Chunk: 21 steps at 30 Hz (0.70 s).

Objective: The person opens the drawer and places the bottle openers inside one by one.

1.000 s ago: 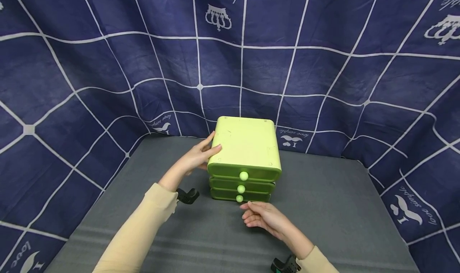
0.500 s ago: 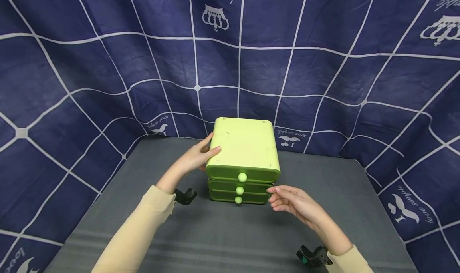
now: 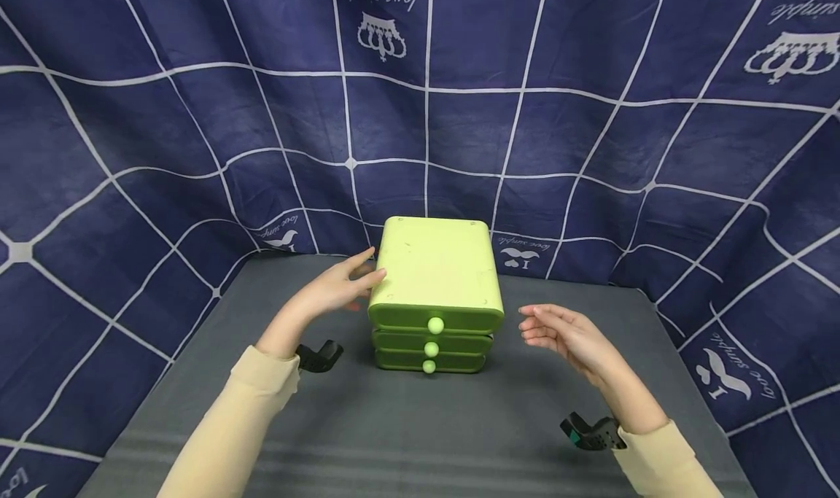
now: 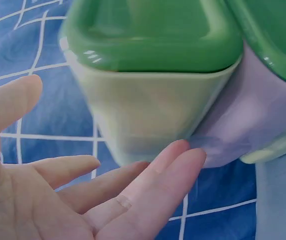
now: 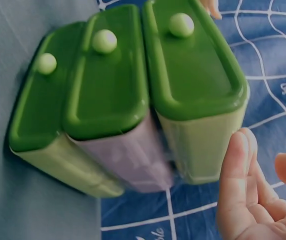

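A small chest of drawers (image 3: 438, 265) stands on the grey surface, with a pale yellow-green top and three stacked tiers. Each dark green drawer front (image 5: 198, 60) bears a round light green knob (image 3: 436, 326), and all three fronts sit against their cases. In both wrist views the middle tier's side (image 5: 133, 155) is lilac. My left hand (image 3: 331, 288) is at the chest's left side, fingers loosely spread, the thumb tip right by the top edge. Off the right side hovers my right hand (image 3: 567, 334), fingers nearly straight and holding nothing, with a gap to the chest in the head view.
Behind and at both sides hangs a navy curtain (image 3: 472, 130) with white grid lines and printed motifs. The grey cloth-covered surface (image 3: 420, 425) runs back to its foot. A black wrist device (image 3: 319, 356) sits on the left forearm, another (image 3: 593, 432) on the right.
My right hand has moved from in front of the bottom knob out to the chest's right side. The left hand has eased slightly away from the left side. The chest stays put.
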Tool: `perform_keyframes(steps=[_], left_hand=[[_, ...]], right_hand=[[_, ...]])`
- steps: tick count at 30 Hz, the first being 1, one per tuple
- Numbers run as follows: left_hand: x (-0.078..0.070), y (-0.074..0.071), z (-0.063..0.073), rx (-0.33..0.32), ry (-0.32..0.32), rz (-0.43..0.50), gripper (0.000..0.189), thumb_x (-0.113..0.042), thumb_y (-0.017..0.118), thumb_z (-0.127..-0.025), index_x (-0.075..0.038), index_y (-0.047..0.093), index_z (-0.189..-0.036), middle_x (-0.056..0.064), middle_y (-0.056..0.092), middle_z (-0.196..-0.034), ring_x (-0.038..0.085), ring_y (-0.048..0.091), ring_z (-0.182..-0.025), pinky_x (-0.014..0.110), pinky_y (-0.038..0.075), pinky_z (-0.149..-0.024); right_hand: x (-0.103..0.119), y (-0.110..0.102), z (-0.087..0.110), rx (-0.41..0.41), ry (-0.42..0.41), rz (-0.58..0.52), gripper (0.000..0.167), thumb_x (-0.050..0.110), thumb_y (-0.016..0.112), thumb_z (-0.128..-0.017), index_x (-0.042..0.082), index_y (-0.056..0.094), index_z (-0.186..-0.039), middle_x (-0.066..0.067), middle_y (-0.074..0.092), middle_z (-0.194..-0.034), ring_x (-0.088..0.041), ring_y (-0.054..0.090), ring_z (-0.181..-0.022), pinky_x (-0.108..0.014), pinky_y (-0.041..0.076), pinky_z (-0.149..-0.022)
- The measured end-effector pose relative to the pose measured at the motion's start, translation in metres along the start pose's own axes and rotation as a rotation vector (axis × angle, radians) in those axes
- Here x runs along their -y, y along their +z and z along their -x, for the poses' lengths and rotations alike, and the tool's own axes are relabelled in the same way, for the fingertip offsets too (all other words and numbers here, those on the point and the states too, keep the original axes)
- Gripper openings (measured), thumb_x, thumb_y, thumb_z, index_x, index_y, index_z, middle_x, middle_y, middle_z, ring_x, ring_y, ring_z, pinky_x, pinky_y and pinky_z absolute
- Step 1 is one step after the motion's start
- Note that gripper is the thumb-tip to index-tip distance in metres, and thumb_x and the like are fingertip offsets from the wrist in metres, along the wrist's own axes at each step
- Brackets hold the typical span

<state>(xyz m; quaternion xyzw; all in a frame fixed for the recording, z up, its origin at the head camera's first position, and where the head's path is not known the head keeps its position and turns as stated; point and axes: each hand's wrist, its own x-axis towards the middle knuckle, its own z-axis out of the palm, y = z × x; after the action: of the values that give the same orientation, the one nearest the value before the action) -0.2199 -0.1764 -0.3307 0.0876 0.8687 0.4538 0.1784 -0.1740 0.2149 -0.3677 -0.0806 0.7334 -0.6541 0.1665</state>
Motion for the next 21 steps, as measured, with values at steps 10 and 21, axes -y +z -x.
perform_keyframes(steps=[10,21], left_hand=[[-0.005,-0.013,0.001,-0.265,0.121,0.092,0.067,-0.039,0.050,-0.103,-0.011,0.024,-0.158,0.021,0.040,-0.153,0.038,0.059,-0.123,0.043,0.056,-0.091],[-0.010,-0.018,-0.004,-0.833,0.310,-0.249,0.051,-0.035,0.057,-0.100,-0.009,0.051,-0.144,0.018,0.050,-0.145,0.038,0.056,-0.125,0.054,0.049,-0.098]], right_hand=[[0.017,-0.019,-0.019,-0.277,-0.110,0.240,0.050,0.032,0.049,-0.105,-0.010,0.050,-0.133,0.003,0.067,-0.097,0.000,0.067,-0.085,-0.021,0.057,-0.081],[0.026,-0.019,-0.040,-0.637,-0.326,0.715,0.032,0.026,0.053,-0.103,0.002,0.066,-0.121,-0.018,0.070,-0.108,-0.017,0.068,-0.091,-0.019,0.053,-0.076]])
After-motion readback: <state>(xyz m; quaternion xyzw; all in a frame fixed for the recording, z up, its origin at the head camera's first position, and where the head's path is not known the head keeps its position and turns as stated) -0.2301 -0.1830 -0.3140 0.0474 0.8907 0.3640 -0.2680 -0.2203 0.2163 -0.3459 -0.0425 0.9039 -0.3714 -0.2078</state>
